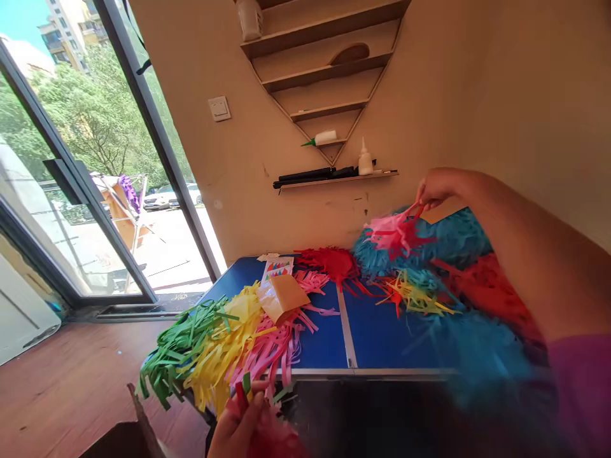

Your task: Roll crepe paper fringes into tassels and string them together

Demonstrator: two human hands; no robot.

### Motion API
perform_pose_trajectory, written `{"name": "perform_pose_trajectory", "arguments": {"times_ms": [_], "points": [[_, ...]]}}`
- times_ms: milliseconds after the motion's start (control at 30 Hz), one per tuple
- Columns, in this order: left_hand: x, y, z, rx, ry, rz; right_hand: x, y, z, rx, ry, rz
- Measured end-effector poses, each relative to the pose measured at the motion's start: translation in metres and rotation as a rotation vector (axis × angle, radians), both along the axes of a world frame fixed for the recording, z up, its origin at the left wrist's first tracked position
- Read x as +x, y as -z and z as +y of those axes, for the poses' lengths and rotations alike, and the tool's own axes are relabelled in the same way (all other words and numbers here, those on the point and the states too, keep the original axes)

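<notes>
My right hand (435,188) is raised over the far right of the table, fingers pinched on a pink and red paper tassel (398,234) that hangs below it. Behind that tassel lies a heap of blue paper fringe (458,238). Low in the view, my left hand (241,423) is closed around the top of another tassel (274,432), red and pink with a bit of green, partly blurred. Close to this hand, pink (281,343), yellow (219,356) and green (191,337) fringe bundles spread over the table's left end.
A brown card packet (289,298) rests on the pink fringe. Red fringe (334,264) and a multicoloured tassel (410,294) lie on the blue table (317,343). More blue fringe (487,356) blurs at right. Glue bottles (365,160) stand on wall shelves; a cardboard box (119,439) is lower left.
</notes>
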State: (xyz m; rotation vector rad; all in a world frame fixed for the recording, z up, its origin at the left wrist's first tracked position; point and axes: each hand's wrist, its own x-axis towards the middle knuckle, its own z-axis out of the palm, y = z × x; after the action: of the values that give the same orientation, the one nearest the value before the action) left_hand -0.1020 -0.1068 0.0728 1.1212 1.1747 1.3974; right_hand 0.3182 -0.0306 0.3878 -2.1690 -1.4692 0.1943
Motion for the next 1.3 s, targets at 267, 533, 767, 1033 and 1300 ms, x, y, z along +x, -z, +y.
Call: {"name": "perform_pose_trajectory", "arguments": {"times_ms": [267, 533, 767, 1033, 1300], "points": [[0.058, -0.068, 0.029, 0.276, 0.329, 0.087, -0.129, 0.080, -0.052, -0.650, -0.796, -0.365], [0.108, -0.057, 0.032, 0.352, 0.467, -0.002, -0.192, 0.135, -0.054, -0.392, -1.139, -0.505], [0.100, -0.048, 0.028, 0.253, 0.542, 0.028, -0.195, 0.154, -0.045, -0.125, -1.137, -0.324], [0.088, -0.022, 0.030, 0.231, 0.459, 0.145, -0.111, 0.152, -0.030, 0.228, -0.712, 0.122], [0.065, 0.014, 0.035, 0.051, 0.298, 0.175, 0.058, 0.230, 0.003, -0.150, -0.073, 0.031]]}}
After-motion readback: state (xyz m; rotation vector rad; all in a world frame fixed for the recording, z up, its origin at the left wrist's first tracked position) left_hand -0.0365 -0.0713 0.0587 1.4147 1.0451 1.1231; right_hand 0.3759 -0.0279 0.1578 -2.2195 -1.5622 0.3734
